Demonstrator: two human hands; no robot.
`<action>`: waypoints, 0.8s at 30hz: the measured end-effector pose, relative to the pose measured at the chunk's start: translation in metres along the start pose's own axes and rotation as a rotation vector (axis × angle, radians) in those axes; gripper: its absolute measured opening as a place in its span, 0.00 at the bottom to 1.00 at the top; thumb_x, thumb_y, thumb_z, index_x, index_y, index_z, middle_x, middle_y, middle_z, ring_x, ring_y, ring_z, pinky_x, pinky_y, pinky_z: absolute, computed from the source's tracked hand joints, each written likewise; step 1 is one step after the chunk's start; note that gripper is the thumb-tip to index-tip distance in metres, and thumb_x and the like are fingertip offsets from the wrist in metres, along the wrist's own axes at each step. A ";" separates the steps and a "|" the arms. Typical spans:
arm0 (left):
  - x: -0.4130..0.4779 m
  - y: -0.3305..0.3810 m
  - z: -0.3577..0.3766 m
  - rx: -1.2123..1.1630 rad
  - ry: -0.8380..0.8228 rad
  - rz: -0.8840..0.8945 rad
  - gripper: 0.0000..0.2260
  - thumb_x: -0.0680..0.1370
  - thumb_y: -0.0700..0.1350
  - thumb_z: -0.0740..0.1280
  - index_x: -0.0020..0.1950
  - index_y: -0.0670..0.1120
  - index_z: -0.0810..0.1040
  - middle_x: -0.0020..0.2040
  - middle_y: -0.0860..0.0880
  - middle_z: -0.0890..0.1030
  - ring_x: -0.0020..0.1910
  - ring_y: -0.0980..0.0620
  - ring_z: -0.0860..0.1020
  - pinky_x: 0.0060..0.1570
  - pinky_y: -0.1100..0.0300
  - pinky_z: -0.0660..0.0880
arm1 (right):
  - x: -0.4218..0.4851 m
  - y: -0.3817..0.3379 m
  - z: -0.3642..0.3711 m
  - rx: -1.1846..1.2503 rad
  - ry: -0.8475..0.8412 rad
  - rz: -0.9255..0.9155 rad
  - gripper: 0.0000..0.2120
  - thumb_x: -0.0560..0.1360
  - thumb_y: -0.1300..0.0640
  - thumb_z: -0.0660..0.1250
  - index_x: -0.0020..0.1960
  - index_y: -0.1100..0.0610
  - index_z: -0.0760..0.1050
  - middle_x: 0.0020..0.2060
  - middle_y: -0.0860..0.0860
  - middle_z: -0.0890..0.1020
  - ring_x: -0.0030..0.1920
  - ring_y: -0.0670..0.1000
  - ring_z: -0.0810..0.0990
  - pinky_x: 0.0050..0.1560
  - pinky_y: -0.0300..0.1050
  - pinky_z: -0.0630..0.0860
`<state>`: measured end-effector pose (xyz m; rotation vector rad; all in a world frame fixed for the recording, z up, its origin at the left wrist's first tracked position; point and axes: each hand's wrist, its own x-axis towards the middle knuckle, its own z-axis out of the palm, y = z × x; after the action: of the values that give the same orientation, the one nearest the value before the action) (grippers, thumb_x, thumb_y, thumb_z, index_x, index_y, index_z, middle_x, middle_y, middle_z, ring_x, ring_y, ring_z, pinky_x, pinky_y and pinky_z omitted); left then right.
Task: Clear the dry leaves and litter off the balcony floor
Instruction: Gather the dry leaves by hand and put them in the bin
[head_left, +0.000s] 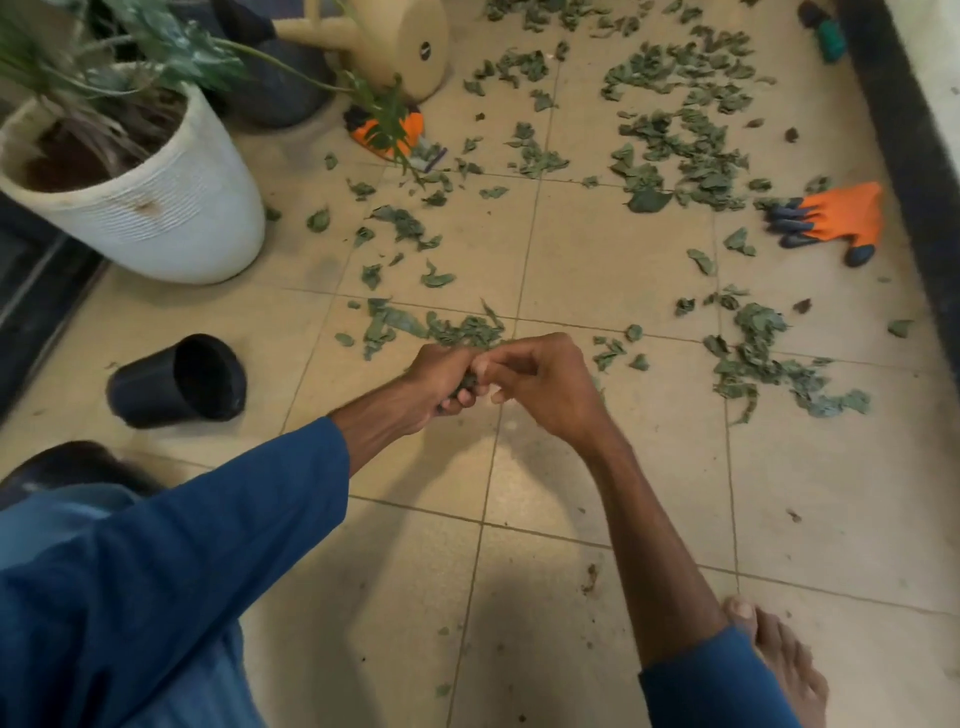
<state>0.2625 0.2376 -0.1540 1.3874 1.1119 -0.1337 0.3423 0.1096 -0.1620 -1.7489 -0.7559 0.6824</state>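
Observation:
Dry green leaves lie scattered over the beige tiled balcony floor, thickest at the far right. A smaller strip of leaves lies just beyond my hands. My left hand grips a small wad of gathered leaves in its curled fingers. Touching it from the right, my right hand has its fingers curled, with the fingertips at that wad. Whether the right hand pinches a leaf I cannot tell.
A black plastic pot lies on its side at the left. A white planter with a plant stands at the far left. Orange-and-black gloves lie at the right and near a beige watering can. My bare foot is at lower right.

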 end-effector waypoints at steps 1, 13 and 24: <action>-0.001 -0.001 -0.005 0.008 0.012 0.008 0.11 0.81 0.41 0.61 0.41 0.43 0.77 0.29 0.47 0.76 0.21 0.55 0.66 0.19 0.67 0.56 | 0.002 0.004 -0.003 0.043 0.009 0.020 0.05 0.76 0.63 0.74 0.51 0.61 0.86 0.40 0.53 0.88 0.39 0.48 0.87 0.41 0.42 0.83; -0.017 -0.012 -0.035 0.114 -0.054 0.028 0.15 0.84 0.46 0.63 0.38 0.44 0.75 0.29 0.49 0.75 0.22 0.55 0.67 0.19 0.65 0.58 | 0.036 0.096 -0.047 -0.763 0.171 0.328 0.14 0.70 0.61 0.79 0.55 0.61 0.84 0.50 0.59 0.85 0.45 0.57 0.84 0.45 0.44 0.78; -0.017 -0.009 -0.027 0.170 -0.116 0.034 0.14 0.83 0.46 0.63 0.38 0.45 0.76 0.29 0.49 0.77 0.22 0.55 0.69 0.19 0.66 0.61 | 0.033 0.084 -0.092 -0.323 0.223 0.374 0.09 0.69 0.63 0.80 0.49 0.60 0.86 0.43 0.53 0.86 0.38 0.45 0.81 0.42 0.32 0.78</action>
<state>0.2328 0.2485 -0.1430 1.5288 0.9978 -0.2863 0.4463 0.0597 -0.2204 -2.2525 -0.4019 0.6191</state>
